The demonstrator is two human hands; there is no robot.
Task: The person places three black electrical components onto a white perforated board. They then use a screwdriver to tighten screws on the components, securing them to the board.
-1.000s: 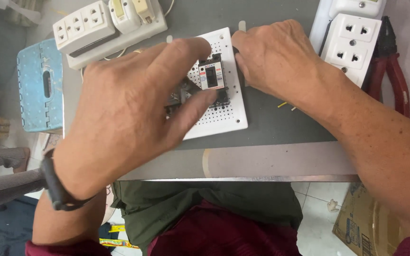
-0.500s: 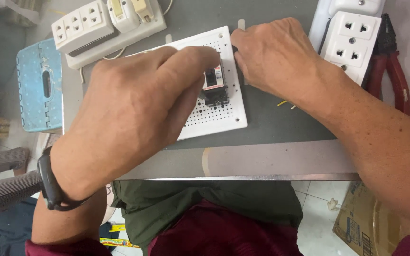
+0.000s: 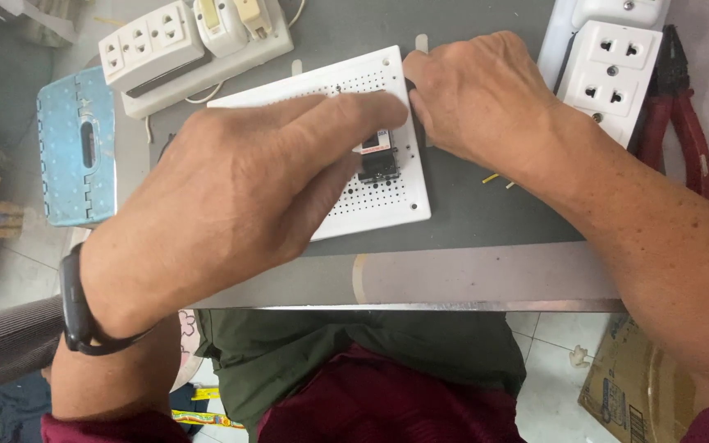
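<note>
A white perforated board (image 3: 387,201) lies flat on the grey tabletop (image 3: 486,205). A small black switch-like part (image 3: 377,156) with a red and white label sits on the board. My left hand (image 3: 231,197) lies over the board's left half, its fingers pressed against the black part and the forefinger stretched along the board's top. My right hand (image 3: 478,98) grips the board's upper right edge, fingers curled over it. Much of the board is hidden under both hands.
A white socket strip with plugs (image 3: 194,41) lies at the back left, a white wall socket plate (image 3: 609,70) at the back right. Red-handled pliers (image 3: 683,123) lie at the right edge. A blue plastic case (image 3: 75,148) sits left. Small yellow wire bits (image 3: 492,177) lie beside the board.
My left hand has slid left and opened out, uncovering the board's upper part. The black part now sits lower on the board. My right hand has stayed at the board's edge.
</note>
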